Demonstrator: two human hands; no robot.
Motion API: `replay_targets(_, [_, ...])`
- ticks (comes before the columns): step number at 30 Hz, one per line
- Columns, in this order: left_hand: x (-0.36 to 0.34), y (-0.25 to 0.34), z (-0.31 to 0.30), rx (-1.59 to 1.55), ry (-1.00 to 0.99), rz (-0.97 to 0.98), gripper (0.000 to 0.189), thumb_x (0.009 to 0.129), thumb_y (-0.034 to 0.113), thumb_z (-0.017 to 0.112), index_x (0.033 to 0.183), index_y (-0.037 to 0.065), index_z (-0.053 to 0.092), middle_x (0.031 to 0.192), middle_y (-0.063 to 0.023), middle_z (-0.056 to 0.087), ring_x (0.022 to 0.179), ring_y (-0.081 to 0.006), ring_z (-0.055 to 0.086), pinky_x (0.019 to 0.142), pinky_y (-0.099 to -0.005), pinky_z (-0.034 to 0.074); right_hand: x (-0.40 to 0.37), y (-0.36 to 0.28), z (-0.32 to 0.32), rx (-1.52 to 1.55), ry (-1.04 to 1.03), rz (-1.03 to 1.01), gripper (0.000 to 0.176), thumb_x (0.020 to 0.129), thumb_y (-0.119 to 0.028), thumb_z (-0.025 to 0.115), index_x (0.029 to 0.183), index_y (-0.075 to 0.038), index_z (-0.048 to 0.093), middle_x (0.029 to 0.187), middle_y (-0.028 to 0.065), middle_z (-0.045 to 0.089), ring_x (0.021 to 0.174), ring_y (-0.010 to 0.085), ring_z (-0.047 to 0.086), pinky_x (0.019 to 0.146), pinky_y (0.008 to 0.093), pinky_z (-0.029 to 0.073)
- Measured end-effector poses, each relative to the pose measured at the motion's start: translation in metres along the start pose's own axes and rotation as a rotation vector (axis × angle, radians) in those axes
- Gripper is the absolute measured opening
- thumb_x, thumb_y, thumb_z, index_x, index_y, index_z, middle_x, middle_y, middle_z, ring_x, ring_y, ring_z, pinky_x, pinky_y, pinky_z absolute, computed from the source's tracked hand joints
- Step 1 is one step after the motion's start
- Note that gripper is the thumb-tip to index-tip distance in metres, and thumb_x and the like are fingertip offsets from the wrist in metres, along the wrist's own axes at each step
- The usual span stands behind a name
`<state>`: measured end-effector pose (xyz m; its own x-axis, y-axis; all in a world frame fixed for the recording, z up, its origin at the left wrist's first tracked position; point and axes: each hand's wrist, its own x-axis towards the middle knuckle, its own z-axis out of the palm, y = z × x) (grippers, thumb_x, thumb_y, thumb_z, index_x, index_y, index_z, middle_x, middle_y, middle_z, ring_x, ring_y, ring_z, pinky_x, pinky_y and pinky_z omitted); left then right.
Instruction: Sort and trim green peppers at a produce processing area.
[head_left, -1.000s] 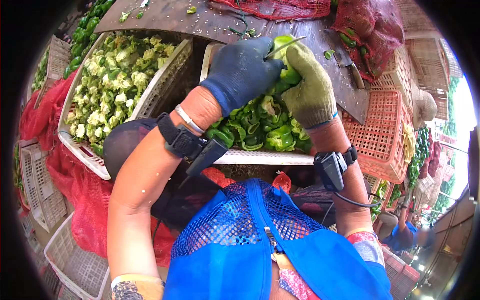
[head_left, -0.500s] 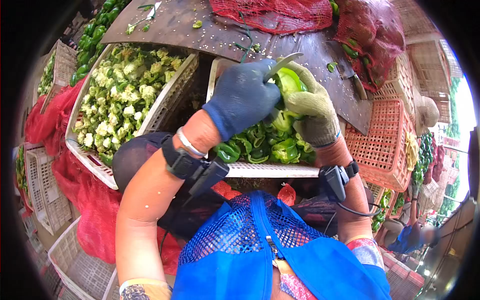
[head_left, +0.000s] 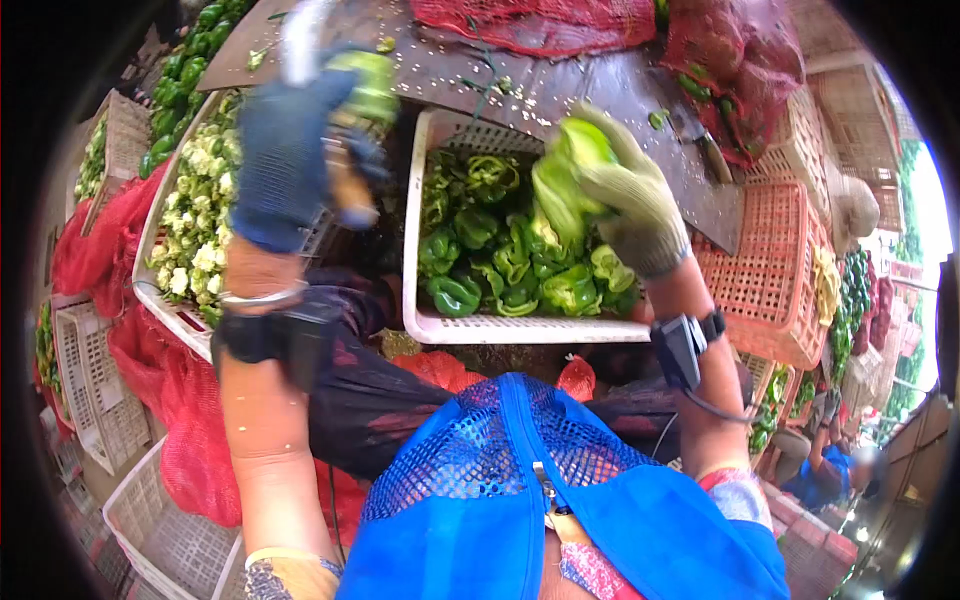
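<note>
My left hand (head_left: 285, 150), in a dark blue glove and blurred by motion, is closed around a knife with a wooden handle (head_left: 348, 185). Its blade is a pale smear above the fingers. A pale green piece of pepper (head_left: 368, 85) also shows at the thumb side of this hand, above the crate of pale pepper cores (head_left: 200, 190). My right hand (head_left: 640, 205), in a grey-green knitted glove, grips a cut green bell pepper (head_left: 568, 190). Below it stands a white crate (head_left: 530, 332) with several cut-open green peppers (head_left: 490, 225).
A dark board (head_left: 560, 90) with scattered seeds lies ahead, red mesh sacks (head_left: 735, 60) on its far side. An orange crate (head_left: 765, 280) stands at right. Red netting (head_left: 190, 430) and a white crate (head_left: 170, 520) are at left. Another person (head_left: 825, 470) is at far right.
My left hand has swung left, away from the right hand, carrying the knife and a pepper piece toward the crate of cores. The right hand stays above the pepper crate, holding the pepper.
</note>
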<state>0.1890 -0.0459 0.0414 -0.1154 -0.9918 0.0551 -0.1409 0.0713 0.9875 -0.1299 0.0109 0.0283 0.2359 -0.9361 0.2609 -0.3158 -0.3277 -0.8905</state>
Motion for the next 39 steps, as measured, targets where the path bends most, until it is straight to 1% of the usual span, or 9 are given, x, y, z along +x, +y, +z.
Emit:
replay_targets(2, [0.018,-0.03,-0.055,0.996,0.243,0.479,0.027,0.1,0.014,0.056,0.116,-0.003,0.069,0.104,-0.0214,0.072,0.06,-0.0164,0.071,0.047,-0.0283,0.056,0.004,-0.014,0.011,-0.192,0.14,0.181,0.055,0.082,-0.031,0.078,0.126,0.0,0.065,0.124,0.0228,0.067,0.108,0.0355,0.068,0.095,0.0373,0.053])
replay_targets(5, [-0.001,-0.012,-0.063,0.014,0.551,-0.026,0.046,0.098,0.023,0.061,0.138,-0.001,0.055,0.119,-0.0165,0.066,0.07,-0.0184,0.068,0.055,-0.0294,0.058,0.003,0.013,0.013,-0.452,0.092,0.486,0.046,0.083,-0.036,0.077,0.113,-0.001,0.072,0.117,0.0182,0.07,0.106,0.0323,0.068,0.094,0.0377,0.053])
replay_targets(9, [-0.003,-0.008,-0.038,-0.011,0.488,0.006,0.042,0.095,0.023,0.063,0.126,-0.005,0.061,0.102,-0.0143,0.072,0.061,-0.013,0.066,0.049,-0.027,0.055,-0.047,0.092,0.028,-0.876,-0.416,0.883,0.056,0.083,-0.052,0.069,0.109,-0.003,0.073,0.115,0.024,0.071,0.109,0.039,0.068,0.096,0.0446,0.053])
replay_targets(21, [-0.005,-0.006,0.024,-0.019,0.256,-0.045,0.033,0.093,0.015,0.067,0.12,-0.004,0.07,0.079,-0.0099,0.072,0.056,-0.0124,0.065,0.053,-0.029,0.051,-0.075,0.137,0.08,-0.988,-0.328,0.865,0.052,0.077,-0.04,0.077,0.111,-0.002,0.067,0.099,0.023,0.073,0.094,0.0412,0.071,0.081,0.0499,0.057])
replay_targets(25, [-0.002,-0.021,0.03,0.189,0.167,0.175,0.034,0.096,0.013,0.063,0.127,-0.003,0.066,0.078,-0.0063,0.066,0.056,-0.0102,0.058,0.051,-0.0275,0.046,-0.096,0.18,0.073,-1.166,-0.611,0.54,0.035,0.088,-0.042,0.062,0.093,-0.012,0.079,0.097,0.0153,0.076,0.087,0.0343,0.072,0.076,0.0458,0.057])
replay_targets(29, [-0.01,-0.006,0.046,-0.017,0.163,0.004,0.038,0.098,0.011,0.061,0.131,-0.007,0.061,0.082,-0.0061,0.067,0.053,-0.0078,0.056,0.048,-0.0251,0.046,-0.088,0.149,0.058,-0.794,-0.42,0.689,0.056,0.072,-0.057,0.078,0.093,-0.005,0.075,0.091,0.0176,0.074,0.083,0.0332,0.071,0.073,0.048,0.057])
replay_targets(32, [-0.013,-0.004,0.048,-0.065,0.093,-0.001,0.038,0.095,0.01,0.059,0.128,-0.008,0.062,0.087,-0.0074,0.068,0.052,-0.0095,0.058,0.048,-0.0249,0.048,-0.07,0.089,0.052,-0.096,-0.113,1.073,0.035,0.078,-0.028,0.084,0.1,-0.005,0.068,0.076,0.0063,0.068,0.058,0.0157,0.064,0.051,0.0319,0.052])
replay_targets(38, [-0.022,-0.014,0.084,-0.267,-0.272,-0.289,0.045,0.093,0.015,0.066,0.131,-0.009,0.06,0.097,-0.0122,0.069,0.051,-0.0122,0.057,0.044,-0.0277,0.047,-0.051,-0.018,0.032,0.561,-0.125,0.782,0.02,0.085,-0.012,0.07,0.103,-0.004,0.069,0.074,0.0035,0.067,0.054,0.0131,0.063,0.049,0.0275,0.051])
replay_targets(39, [-0.023,-0.027,0.093,-0.289,-0.355,-0.286,0.05,0.095,0.021,0.068,0.135,-0.008,0.058,0.105,-0.0123,0.069,0.071,-0.0143,0.066,0.061,-0.0284,0.054,-0.051,-0.019,0.034,0.628,-0.142,0.744,0.019,0.085,-0.012,0.07,0.103,-0.004,0.069,0.073,0.0041,0.067,0.052,0.0136,0.063,0.048,0.0277,0.051])
